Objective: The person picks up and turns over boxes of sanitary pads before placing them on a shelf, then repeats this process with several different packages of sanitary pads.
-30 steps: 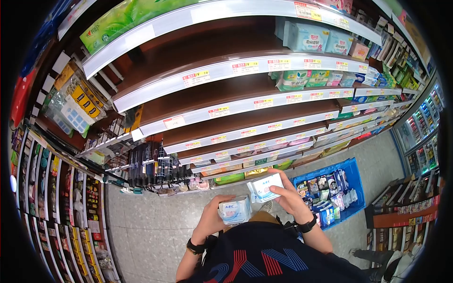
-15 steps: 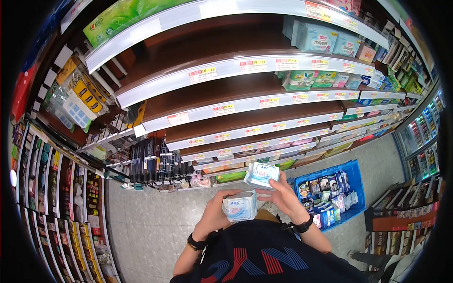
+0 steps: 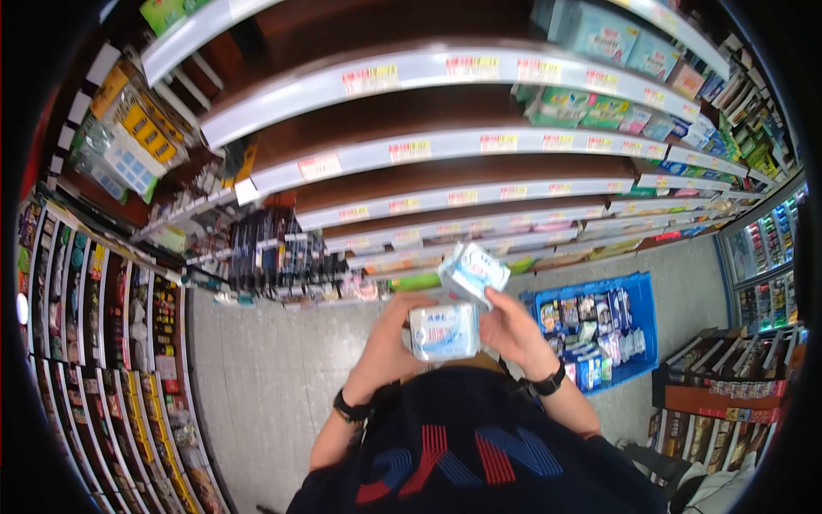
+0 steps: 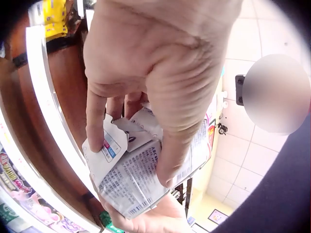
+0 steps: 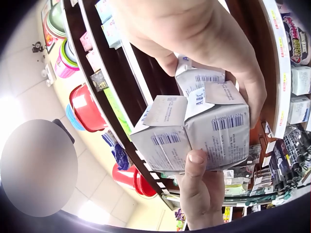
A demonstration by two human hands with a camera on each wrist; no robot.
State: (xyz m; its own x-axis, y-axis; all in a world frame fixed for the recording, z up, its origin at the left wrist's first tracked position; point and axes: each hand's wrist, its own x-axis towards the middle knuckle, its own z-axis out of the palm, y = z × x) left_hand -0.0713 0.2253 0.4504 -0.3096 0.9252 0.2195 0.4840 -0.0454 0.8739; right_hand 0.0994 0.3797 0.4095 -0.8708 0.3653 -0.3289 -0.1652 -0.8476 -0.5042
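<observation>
My left hand (image 3: 383, 343) grips white-and-blue ABC sanitary pad packs (image 3: 443, 331). In the right wrist view two packs (image 5: 218, 136) sit side by side in it, with the left thumb (image 5: 195, 170) across their join. Another ABC pack (image 3: 476, 269) is pinched by my right hand (image 3: 515, 336), tilted, just beyond the left hand's packs. In the right wrist view this pack (image 5: 199, 77) is partly hidden behind the others. The left wrist view shows printed backs and folded end flaps under the left fingers (image 4: 97, 121), with the right hand (image 4: 160, 218) beneath.
A blue crate (image 3: 642, 364) of packaged goods stands on the floor to the right. Ahead run long shelves with price strips (image 3: 462, 197); green and pale packs (image 3: 561, 104) stand at their right end. Racks (image 3: 111, 343) line the left side. Another person's leg shows at lower right.
Both hands have moved forward, away from my body. The right hand's pack has turned and shifted from beside the left hand's packs to just beyond them. My head view has tilted down.
</observation>
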